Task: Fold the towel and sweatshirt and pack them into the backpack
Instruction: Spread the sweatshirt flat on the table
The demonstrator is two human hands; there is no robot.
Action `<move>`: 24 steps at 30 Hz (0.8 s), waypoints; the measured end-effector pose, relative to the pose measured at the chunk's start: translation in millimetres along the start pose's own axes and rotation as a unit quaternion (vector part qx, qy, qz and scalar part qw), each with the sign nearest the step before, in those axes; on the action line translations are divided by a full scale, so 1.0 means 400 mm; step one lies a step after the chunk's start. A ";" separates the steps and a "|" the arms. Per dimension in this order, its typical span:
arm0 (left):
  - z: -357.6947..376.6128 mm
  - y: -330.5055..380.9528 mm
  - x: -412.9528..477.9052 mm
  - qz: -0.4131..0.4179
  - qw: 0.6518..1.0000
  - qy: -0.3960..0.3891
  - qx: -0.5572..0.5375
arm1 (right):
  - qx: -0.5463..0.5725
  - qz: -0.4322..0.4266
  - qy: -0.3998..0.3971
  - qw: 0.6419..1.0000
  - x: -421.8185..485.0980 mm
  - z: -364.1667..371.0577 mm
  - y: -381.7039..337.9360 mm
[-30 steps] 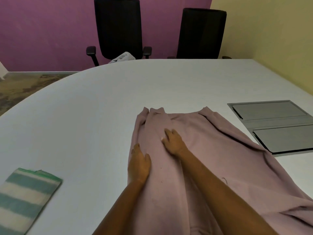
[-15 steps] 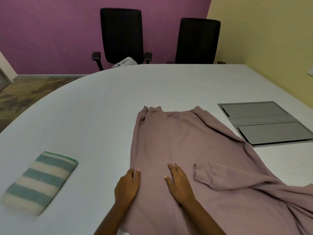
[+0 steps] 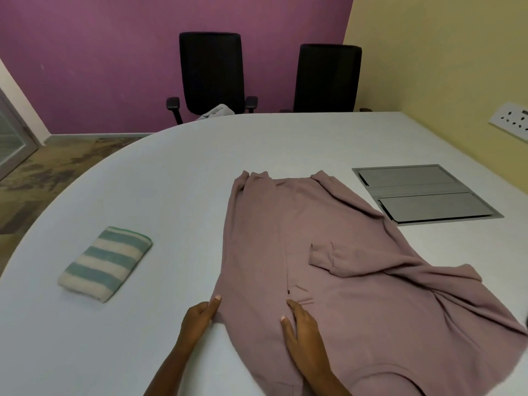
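Pink sweatshirt: spread on surface, sleeve folded in.
Left grip: fingers straight, steadying its edge.
Right grip: flat, unclenched, likely smoothing the cloth.
Towel: folded, aside.

Cannot see the near end of the mauve fleece sweatshirt: cut off by the bottom edge, far corner cropped at the right edge. Cannot tell what lies under its folded-over left side. Cannot identify the pale crumpled cloth on the black office chair with armrests, mostly hidden behind the white oval table. See only part of the white wall socket plate, clipped at right.
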State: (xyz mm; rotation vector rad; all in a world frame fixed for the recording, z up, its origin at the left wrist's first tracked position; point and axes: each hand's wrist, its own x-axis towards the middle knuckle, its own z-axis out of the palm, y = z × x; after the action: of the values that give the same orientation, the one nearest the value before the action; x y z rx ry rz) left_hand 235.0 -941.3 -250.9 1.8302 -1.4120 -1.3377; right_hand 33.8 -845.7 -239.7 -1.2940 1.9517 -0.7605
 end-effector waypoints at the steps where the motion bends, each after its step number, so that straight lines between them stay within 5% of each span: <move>1: -0.003 0.002 -0.019 0.000 0.999 -0.008 -0.041 | 0.010 0.016 0.005 1.000 -0.022 0.002 0.001; 7: -0.010 0.016 -0.061 0.037 0.994 -0.030 -0.093 | 0.092 0.098 -0.042 0.990 -0.100 0.005 0.006; 14: -0.020 0.040 0.014 0.090 0.993 0.009 0.070 | 0.163 0.048 0.117 0.978 -0.138 -0.011 -0.015; 22: -0.023 -0.007 0.010 0.014 0.981 -0.007 0.193 | -0.133 0.098 0.051 0.985 -0.208 0.081 0.036; 24: -0.030 -0.013 0.008 0.018 0.978 -0.015 0.209 | -0.235 0.043 0.075 0.968 -0.211 0.082 0.037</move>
State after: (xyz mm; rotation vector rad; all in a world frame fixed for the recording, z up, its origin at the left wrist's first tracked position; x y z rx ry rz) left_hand 248.0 -944.5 -251.4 2.0324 -1.8447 -1.1139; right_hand 75.8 -765.4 -253.2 -1.4368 2.3914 -0.3681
